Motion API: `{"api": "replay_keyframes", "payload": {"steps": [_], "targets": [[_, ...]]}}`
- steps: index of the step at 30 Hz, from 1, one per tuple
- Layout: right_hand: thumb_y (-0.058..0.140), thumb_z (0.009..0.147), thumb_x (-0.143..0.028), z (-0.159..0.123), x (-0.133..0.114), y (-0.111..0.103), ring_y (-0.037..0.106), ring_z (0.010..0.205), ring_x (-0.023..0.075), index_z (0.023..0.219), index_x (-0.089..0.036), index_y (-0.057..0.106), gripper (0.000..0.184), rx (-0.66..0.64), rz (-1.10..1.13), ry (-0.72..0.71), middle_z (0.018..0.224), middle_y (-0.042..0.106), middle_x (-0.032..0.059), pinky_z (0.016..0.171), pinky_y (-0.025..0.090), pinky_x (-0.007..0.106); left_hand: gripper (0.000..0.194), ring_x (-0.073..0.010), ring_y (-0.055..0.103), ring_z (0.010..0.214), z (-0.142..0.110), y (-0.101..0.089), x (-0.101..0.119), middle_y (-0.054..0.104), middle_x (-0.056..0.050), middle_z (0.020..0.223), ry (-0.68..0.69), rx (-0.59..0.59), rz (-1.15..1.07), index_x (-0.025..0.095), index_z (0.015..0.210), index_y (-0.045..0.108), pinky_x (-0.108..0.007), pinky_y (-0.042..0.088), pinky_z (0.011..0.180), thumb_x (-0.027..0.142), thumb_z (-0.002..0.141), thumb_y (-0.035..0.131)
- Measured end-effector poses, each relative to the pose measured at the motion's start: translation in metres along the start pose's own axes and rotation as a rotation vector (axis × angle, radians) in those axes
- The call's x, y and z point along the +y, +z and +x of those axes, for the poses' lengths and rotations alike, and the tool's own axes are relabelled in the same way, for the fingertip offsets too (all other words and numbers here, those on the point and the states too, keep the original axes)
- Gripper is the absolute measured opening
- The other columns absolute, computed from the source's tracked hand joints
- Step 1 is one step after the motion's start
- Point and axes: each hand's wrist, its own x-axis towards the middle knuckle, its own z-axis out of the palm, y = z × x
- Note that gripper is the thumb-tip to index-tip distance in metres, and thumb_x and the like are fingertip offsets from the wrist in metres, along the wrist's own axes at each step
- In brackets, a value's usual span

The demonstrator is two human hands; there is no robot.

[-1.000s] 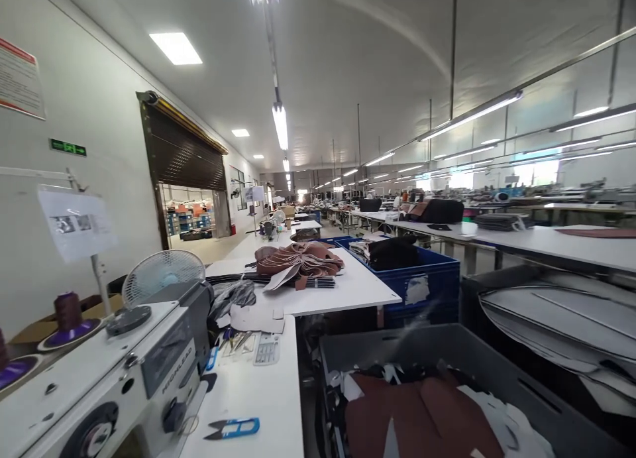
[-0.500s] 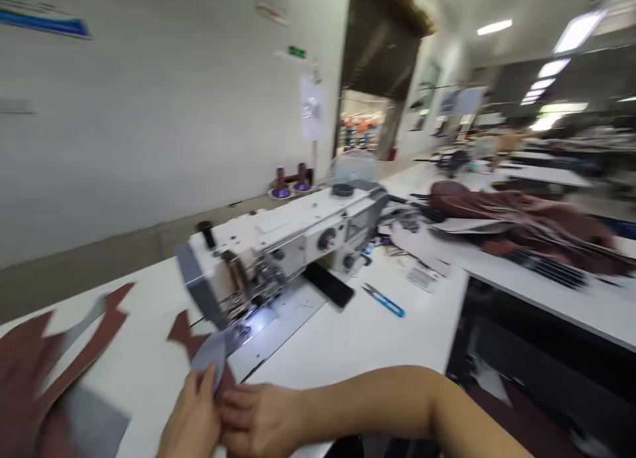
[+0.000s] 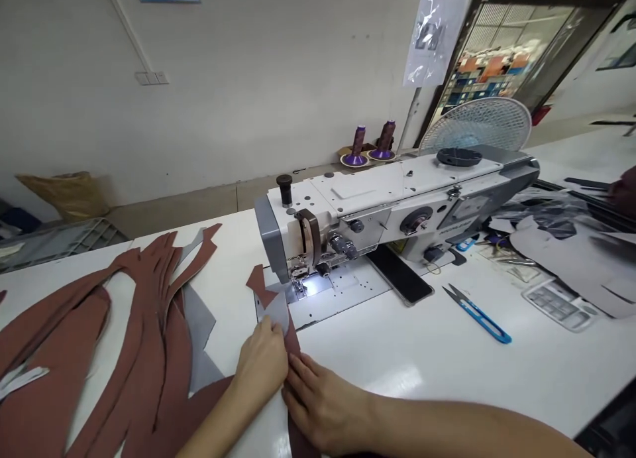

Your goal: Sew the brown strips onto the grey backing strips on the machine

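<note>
My left hand (image 3: 263, 357) is closed on a grey-backed piece of fabric (image 3: 278, 309), its fingers pinched at the near edge. Brown fabric (image 3: 294, 342) runs beneath that piece and down toward me. On this brown strip lies my right hand (image 3: 320, 398), its fingers stretched out flat. Both hands are just in front of the lit needle area of a white and grey sewing machine (image 3: 368, 203). A pointed brown end (image 3: 258, 282) of fabric lies left of the presser foot.
Long brown fabric pieces (image 3: 144, 325) are heaped on the left. A black phone (image 3: 402, 276) lies by the machine bed, with blue thread snips (image 3: 477, 315) right of it. Two thread cones (image 3: 358, 143) and a fan (image 3: 479, 123) stand behind. Pale cut pieces (image 3: 566, 266) lie at right.
The view has swung rightward-to-left, showing more wall and the brown heap. Both hands stay at the fabric before the needle; my right hand now lies flatter on the strip.
</note>
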Motion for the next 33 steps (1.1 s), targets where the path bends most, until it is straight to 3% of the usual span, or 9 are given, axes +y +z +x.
{"api": "replay_keyframes", "payload": {"steps": [2, 5, 8, 12, 20, 28, 33], "targets": [[0.045, 0.092, -0.017, 0.005, 0.009, 0.005, 0.063, 0.101, 0.0327, 0.107, -0.001, 0.063, 0.028, 0.012, 0.021, -0.007, 0.106, 0.066, 0.0252, 0.089, 0.050, 0.047, 0.035, -0.0245, 0.061, 0.107, 0.010, -0.002, 0.003, 0.057, -0.016, 0.121, -0.036, 0.013, 0.008, 0.011, 0.115, 0.059, -0.032, 0.049, 0.085, 0.011, 0.089, 0.036], [0.044, 0.091, -0.011, 0.014, 0.030, 0.016, 0.065, 0.090, 0.0272, 0.098, -0.004, 0.064, 0.022, 0.042, 0.045, -0.013, 0.094, 0.068, 0.0189, 0.086, 0.052, 0.042, 0.052, -0.0257, 0.060, 0.112, 0.024, -0.001, 0.002, 0.051, -0.020, 0.134, -0.054, 0.006, -0.040, 0.008, 0.138, 0.041, -0.034, 0.048, 0.090, 0.010, 0.086, 0.039], [0.045, 0.090, -0.009, 0.020, 0.049, 0.025, 0.064, 0.094, 0.0298, 0.096, -0.002, 0.064, 0.021, 0.069, -0.014, -0.046, 0.098, 0.067, 0.0222, 0.088, 0.052, 0.045, 0.060, -0.0260, 0.054, 0.124, 0.031, -0.002, -0.002, 0.043, -0.020, 0.146, -0.021, -0.052, -0.086, 0.007, 0.148, 0.029, -0.036, 0.044, 0.099, 0.009, 0.088, 0.034], [0.047, 0.088, -0.010, 0.015, 0.056, 0.024, 0.065, 0.095, 0.0335, 0.096, 0.002, 0.064, 0.022, 0.092, -0.090, -0.073, 0.102, 0.066, 0.0275, 0.085, 0.052, 0.048, 0.062, -0.0220, 0.052, 0.127, 0.029, -0.005, 0.002, 0.041, -0.015, 0.150, 0.003, -0.086, -0.120, 0.009, 0.149, 0.032, -0.031, 0.040, 0.104, 0.008, 0.087, 0.034], [0.049, 0.084, -0.011, -0.006, 0.062, 0.017, 0.067, 0.090, 0.0347, 0.088, 0.000, 0.066, 0.021, 0.164, -0.113, 0.011, 0.091, 0.068, 0.0257, 0.087, 0.052, 0.051, 0.059, -0.0230, 0.051, 0.129, 0.034, -0.010, 0.036, 0.039, -0.014, 0.152, 0.017, -0.122, -0.071, 0.010, 0.150, 0.029, -0.032, 0.040, 0.102, 0.011, 0.091, 0.031], [0.053, 0.080, -0.011, -0.010, 0.070, 0.022, 0.066, 0.088, 0.0348, 0.086, -0.001, 0.069, 0.019, 0.172, -0.093, 0.029, 0.090, 0.069, 0.0253, 0.083, 0.053, 0.050, 0.058, -0.0253, 0.053, 0.126, 0.045, -0.003, 0.040, 0.038, -0.014, 0.153, -0.005, -0.078, -0.064, 0.009, 0.150, 0.029, -0.035, 0.042, 0.101, 0.013, 0.092, 0.030], [0.055, 0.079, -0.012, -0.009, 0.069, 0.023, 0.066, 0.091, 0.0375, 0.091, 0.003, 0.068, 0.023, 0.159, -0.083, 0.034, 0.094, 0.068, 0.0287, 0.083, 0.053, 0.053, 0.059, -0.0255, 0.054, 0.126, 0.045, -0.006, 0.041, 0.035, -0.013, 0.154, -0.009, -0.120, -0.048, 0.011, 0.151, 0.028, -0.036, 0.043, 0.100, 0.012, 0.091, 0.030]]}}
